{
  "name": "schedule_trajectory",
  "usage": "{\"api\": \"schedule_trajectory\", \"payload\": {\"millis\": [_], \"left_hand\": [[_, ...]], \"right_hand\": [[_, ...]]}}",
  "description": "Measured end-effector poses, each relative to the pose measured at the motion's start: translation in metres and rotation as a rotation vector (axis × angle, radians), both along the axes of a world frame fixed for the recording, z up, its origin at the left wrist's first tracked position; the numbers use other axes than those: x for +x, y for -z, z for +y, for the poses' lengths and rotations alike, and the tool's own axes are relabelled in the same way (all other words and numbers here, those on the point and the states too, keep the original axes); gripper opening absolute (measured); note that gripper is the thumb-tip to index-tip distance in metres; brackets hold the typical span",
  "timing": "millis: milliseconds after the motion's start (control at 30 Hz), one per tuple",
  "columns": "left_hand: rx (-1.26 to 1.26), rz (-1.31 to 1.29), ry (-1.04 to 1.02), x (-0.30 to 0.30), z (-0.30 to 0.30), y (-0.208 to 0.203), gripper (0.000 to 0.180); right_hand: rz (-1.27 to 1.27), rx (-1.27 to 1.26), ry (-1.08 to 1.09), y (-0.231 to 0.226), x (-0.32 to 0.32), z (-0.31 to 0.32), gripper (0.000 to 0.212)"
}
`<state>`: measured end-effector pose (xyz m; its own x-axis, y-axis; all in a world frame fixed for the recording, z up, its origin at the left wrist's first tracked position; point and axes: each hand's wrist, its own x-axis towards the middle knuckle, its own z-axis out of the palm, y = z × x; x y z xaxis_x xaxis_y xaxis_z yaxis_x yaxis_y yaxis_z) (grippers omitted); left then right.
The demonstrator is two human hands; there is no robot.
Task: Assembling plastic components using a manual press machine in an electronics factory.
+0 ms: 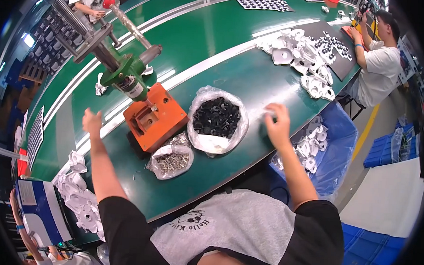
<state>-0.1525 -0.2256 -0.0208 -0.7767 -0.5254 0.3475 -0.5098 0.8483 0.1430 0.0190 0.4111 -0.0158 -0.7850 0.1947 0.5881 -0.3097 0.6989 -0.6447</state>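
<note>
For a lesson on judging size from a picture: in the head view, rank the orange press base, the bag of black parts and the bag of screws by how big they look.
1. Orange press base and bag of black parts: alike, unranked.
2. Bag of screws: smallest.

Single head view — looks steeply down, close over green workbench (234,81).

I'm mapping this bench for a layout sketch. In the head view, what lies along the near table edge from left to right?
White parts pile → left hand → orange press → screw bag → bag of black parts → right hand → blue bin.
</note>
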Motion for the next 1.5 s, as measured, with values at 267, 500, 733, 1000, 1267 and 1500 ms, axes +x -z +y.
{"api": "schedule_trajectory", "payload": {"millis": [267,500,733,1000,1267,1500], "left_hand": [[-0.187,-0.279,-0.278,0.129,-0.069,-0.008,0.049],[-0.041,0.045,-0.137,0.119,-0.059,-0.001,0.037],[0.477,0.569,0.257,0.143,-0.014,-0.057,0.037],[1.794,0.816,0.657,0.18,0.16,-0.122,0.031],[2.343,0.456,0.715,0.226,0.302,-0.097,0.046],[1.557,0.455,0.902,0.237,0.304,-0.077,0.052]], "right_hand": [[-0.46,0.523,0.877,0.029,-0.068,0.129,0.06],[-0.239,0.433,0.791,0.035,-0.051,0.163,0.029],[0.042,-0.235,0.351,0.038,-0.048,0.132,0.049],[-0.221,-0.95,-0.66,-0.039,-0.023,-0.053,0.071],[0.131,-0.062,-0.888,-0.103,0.012,-0.166,0.051],[0.066,0.032,-1.041,-0.1,0.014,-0.159,0.052]]}}
